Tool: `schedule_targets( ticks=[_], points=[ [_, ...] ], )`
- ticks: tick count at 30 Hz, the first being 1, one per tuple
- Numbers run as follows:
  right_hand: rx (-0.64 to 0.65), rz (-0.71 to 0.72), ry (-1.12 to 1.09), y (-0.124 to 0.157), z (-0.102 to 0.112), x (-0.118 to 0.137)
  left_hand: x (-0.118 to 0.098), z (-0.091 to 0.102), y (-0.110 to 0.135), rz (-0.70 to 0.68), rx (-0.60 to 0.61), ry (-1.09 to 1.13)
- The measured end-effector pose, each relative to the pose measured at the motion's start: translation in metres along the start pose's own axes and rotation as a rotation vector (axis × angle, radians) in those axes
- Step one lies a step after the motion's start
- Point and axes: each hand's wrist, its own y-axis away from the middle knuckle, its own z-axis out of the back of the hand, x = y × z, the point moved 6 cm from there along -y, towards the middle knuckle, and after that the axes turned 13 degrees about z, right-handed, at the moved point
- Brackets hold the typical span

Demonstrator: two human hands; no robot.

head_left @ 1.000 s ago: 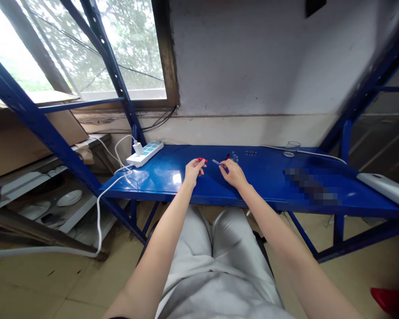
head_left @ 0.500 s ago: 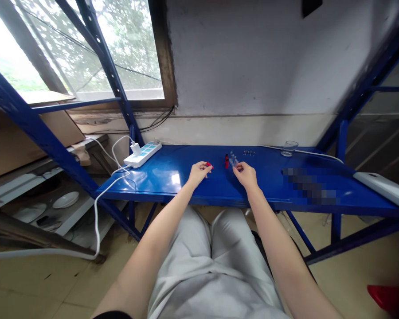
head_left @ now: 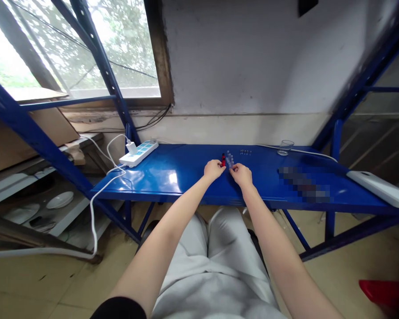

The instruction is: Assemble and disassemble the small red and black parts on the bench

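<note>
Both my hands rest on the blue metal shelf [head_left: 173,177], close together near its middle. My left hand [head_left: 213,169] is curled, its fingertips against a small red piece [head_left: 223,160] that stands on the shelf. My right hand [head_left: 240,172] is pinched shut beside a cluster of small clear tubes [head_left: 229,158]; what it holds, if anything, is too small to make out. A row of tiny dark parts [head_left: 245,152] lies just behind the tubes.
A white power strip [head_left: 138,153] with a plugged charger and white cable lies at the shelf's left end. A small clear glass [head_left: 285,147] stands at the back right, a white flat object [head_left: 379,188] at the far right. Blue rack posts flank the shelf.
My left hand has moved right with the red piece, up to the tubes. My right hand has gone from holding a thin clear tube to a pinch next to the cluster.
</note>
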Motion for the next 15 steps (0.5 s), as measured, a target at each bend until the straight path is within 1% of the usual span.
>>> schedule_targets(
  ticks=[3, 6, 11, 13, 15],
  points=[
    [-0.008, 0.006, 0.009, -0.0006, -0.0008, -0.0004, 0.0002, -0.0023, 0.0004, 0.041, -0.037, -0.057],
    [0.016, -0.008, 0.014, -0.0005, -0.0010, -0.0001, 0.0006, -0.0053, 0.0011, 0.057, -0.047, -0.137],
    [0.064, -0.042, 0.028, 0.0008, 0.0001, 0.0007, 0.0017, -0.0094, -0.0007, 0.060, -0.042, -0.210],
    [0.080, -0.049, 0.030, 0.0015, 0.0003, 0.0010, 0.0017, -0.0083, -0.0005, 0.053, -0.041, -0.238],
    [0.091, -0.050, 0.028, 0.0020, 0.0005, 0.0014, -0.0001, -0.0040, 0.0023, 0.015, -0.057, -0.287]
  ],
)
